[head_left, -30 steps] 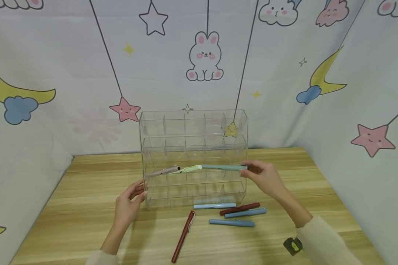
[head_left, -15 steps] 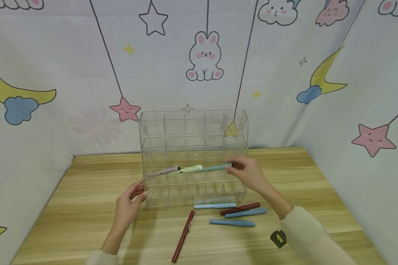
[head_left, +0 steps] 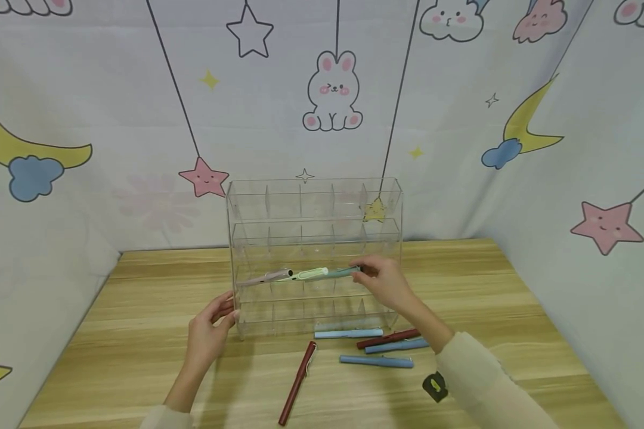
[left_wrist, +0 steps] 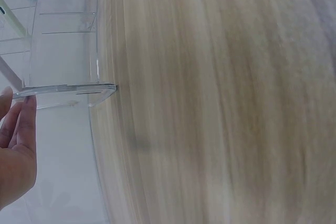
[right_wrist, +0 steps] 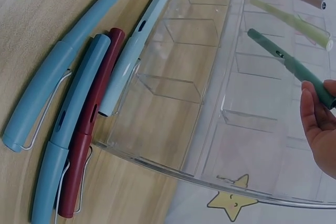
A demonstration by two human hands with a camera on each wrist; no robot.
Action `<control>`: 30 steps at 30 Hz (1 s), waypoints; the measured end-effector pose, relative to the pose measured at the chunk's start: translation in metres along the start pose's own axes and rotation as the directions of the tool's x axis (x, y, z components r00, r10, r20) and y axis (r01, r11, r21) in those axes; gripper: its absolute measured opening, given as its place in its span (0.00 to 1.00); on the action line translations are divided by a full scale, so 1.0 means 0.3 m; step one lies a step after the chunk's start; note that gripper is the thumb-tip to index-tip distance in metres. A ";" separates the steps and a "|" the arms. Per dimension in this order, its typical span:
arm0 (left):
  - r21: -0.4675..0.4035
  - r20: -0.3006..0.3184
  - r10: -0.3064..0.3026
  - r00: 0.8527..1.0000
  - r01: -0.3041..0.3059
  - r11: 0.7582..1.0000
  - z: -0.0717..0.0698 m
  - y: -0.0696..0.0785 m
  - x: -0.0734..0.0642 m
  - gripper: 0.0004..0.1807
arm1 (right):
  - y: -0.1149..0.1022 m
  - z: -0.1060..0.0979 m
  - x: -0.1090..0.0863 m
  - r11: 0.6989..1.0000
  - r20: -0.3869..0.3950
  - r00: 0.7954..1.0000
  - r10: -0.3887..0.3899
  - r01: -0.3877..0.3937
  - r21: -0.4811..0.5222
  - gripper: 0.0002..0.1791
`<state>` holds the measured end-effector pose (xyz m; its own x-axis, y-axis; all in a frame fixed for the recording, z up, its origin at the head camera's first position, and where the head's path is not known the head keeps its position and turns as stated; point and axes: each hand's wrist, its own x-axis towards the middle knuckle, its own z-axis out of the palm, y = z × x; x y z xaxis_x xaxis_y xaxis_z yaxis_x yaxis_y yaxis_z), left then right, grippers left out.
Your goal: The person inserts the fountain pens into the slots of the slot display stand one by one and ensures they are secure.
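A clear acrylic organizer with tiers of small compartments stands on the wooden table. My left hand pinches its left side panel, thumb on one face and fingertips on the other. Between the thumb and fingers of my right hand is a green pen, gripped near its dark upper end. The pen slants down to the left, its lower part over a middle compartment of the third tier. Left of it, in the same tier, lean a pale green pen and a pinkish-grey pen.
In front of the organizer lie a light blue pen, a dark red pen and two blue pens. Another dark red pen lies nearer. A small dark object shows beside the right sleeve. A patterned cloth hangs behind.
My right hand has moved left with the green pen, from the organizer's right edge toward the pale green pen, and the pen has tilted from nearly level. The left hand has stayed put.
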<state>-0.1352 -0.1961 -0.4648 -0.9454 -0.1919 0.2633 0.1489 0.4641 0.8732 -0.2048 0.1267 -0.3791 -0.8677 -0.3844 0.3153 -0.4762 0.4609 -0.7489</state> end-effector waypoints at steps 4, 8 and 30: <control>-0.006 -0.004 0.001 1.000 -0.001 1.000 0.002 0.000 0.001 0.21 | 0.004 0.006 0.003 1.000 0.006 1.000 -0.004 0.004 -0.003 0.10; -0.007 -0.009 0.008 1.000 -0.008 1.000 0.004 0.000 0.001 0.21 | 0.005 0.003 0.002 1.000 0.005 1.000 0.017 -0.017 0.006 0.13; -0.035 -0.013 -0.003 1.000 0.002 0.999 0.003 -0.001 0.000 0.21 | 0.019 -0.019 -0.018 1.000 -0.040 0.999 0.001 -0.001 0.005 0.07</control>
<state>-0.1356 -0.1954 -0.4653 -0.9421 -0.2040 0.2662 0.1570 0.4331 0.8876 -0.2037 0.1360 -0.3817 -0.8730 -0.3519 0.3375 -0.4749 0.4568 -0.7522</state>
